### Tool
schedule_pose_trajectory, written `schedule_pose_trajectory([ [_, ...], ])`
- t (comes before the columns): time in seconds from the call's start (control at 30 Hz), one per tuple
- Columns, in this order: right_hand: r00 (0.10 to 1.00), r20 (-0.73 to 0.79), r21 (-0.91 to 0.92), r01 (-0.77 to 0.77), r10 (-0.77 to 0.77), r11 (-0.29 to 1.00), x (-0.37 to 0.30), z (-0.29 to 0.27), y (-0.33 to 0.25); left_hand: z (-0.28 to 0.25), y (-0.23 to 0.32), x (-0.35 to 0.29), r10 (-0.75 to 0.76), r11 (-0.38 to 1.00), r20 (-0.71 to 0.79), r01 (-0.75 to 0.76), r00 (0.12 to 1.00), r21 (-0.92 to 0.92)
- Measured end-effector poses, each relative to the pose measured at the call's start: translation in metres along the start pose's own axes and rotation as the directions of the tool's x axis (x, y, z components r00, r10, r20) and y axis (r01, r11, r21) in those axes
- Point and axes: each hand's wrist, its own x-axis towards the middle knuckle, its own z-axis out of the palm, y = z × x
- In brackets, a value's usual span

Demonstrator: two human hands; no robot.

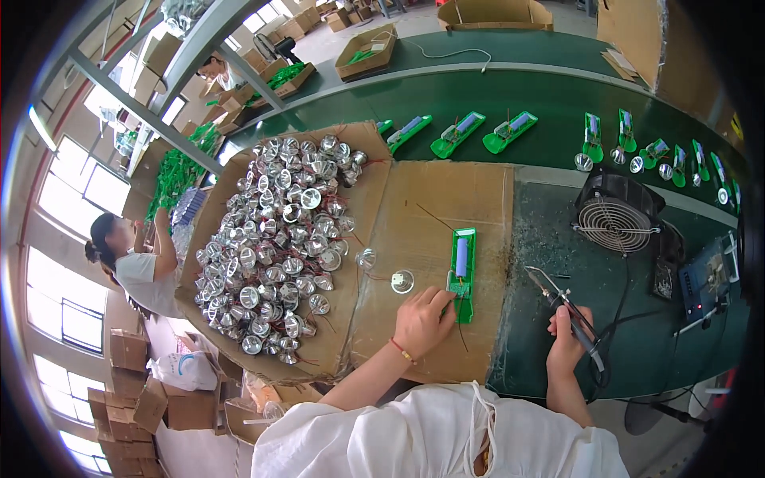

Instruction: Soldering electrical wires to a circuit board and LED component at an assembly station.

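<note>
A green plastic housing (464, 314) lies upright on the cardboard, holding a purple cylindrical battery (461, 256) and a small circuit board; thin wires stick out of it. My left hand (423, 323) rests at its lower left edge, fingers bent and pressed together by the circuit board; what they pinch is hidden. Just above that hand lies a silver reflector cup (402, 281) with a white centre, and another reflector (366, 258) lies to its left. Right of the housing, my right hand (564, 338) grips a soldering iron (586, 341), its tip pointing up and left, apart from the housing.
A carton (371, 171) heaped with silver reflectors (291, 231) stands at left. On the green conveyor (550, 119), several green housings lie in a row. A black fan (613, 215) and a blue soldering station (705, 283) stand at right. Two people sit at left.
</note>
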Motion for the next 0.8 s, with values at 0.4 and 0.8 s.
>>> schedule_pose_trajectory([
  [0.4,0.991,0.036,0.088,-0.130,0.127,0.988,0.000,-0.004,-0.010,-0.002,0.000,0.014,-0.399,0.917,0.275,0.384,0.875,0.110],
  [0.8,0.997,0.063,-0.120,-0.029,0.037,0.992,-0.001,-0.008,0.005,0.107,0.001,0.276,-0.058,0.950,0.360,-0.059,0.931,0.308],
])
